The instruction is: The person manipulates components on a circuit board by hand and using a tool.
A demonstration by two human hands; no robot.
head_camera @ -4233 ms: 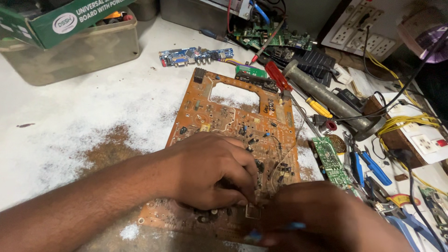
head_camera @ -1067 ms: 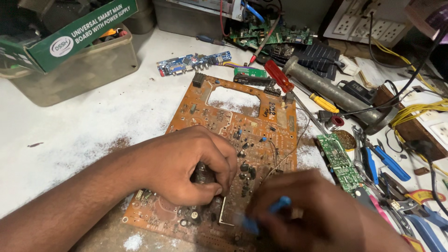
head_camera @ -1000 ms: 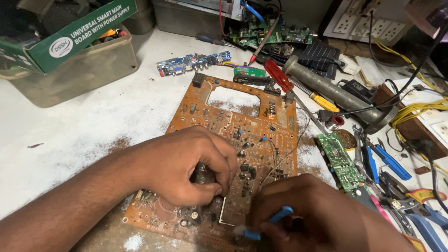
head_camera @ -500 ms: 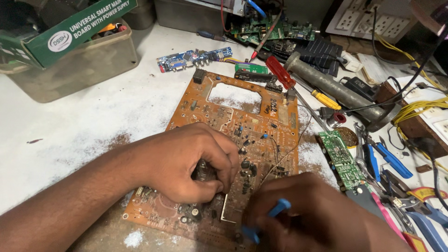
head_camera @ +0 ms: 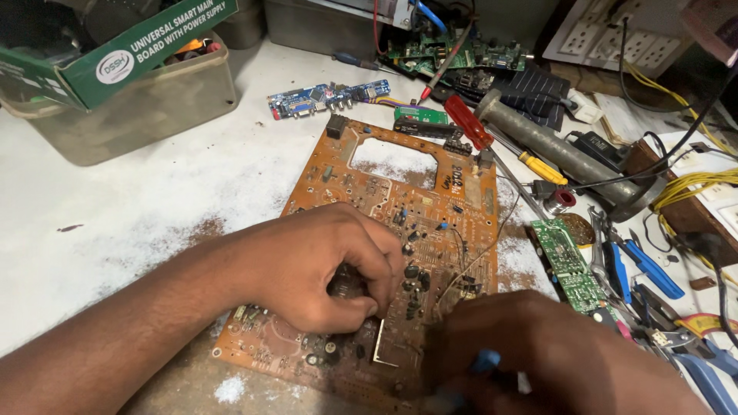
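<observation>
A large orange-brown circuit board (head_camera: 400, 200) lies flat on the white worktable, with a rectangular cut-out near its far end. My left hand (head_camera: 323, 265) rests on the board's near part, fingers curled around a dark component (head_camera: 347, 284). My right hand (head_camera: 553, 361) is at the bottom right, closed around a tool with a blue handle (head_camera: 484, 361); its tip is hidden under the hand, close to the board's near edge. The two hands are almost touching.
A clear plastic tub (head_camera: 131, 100) with a green box on top stands at the back left. A small blue board (head_camera: 327, 98), a red-handled screwdriver (head_camera: 469, 123), a grey cylinder (head_camera: 561, 154), a small green board (head_camera: 569, 265), blue-handled pliers (head_camera: 646, 269) and yellow wires (head_camera: 692, 184) crowd the right side.
My left hand stays on the board. My right hand with the blue tool has shifted slightly at the board's near edge, and the view has drifted a little.
</observation>
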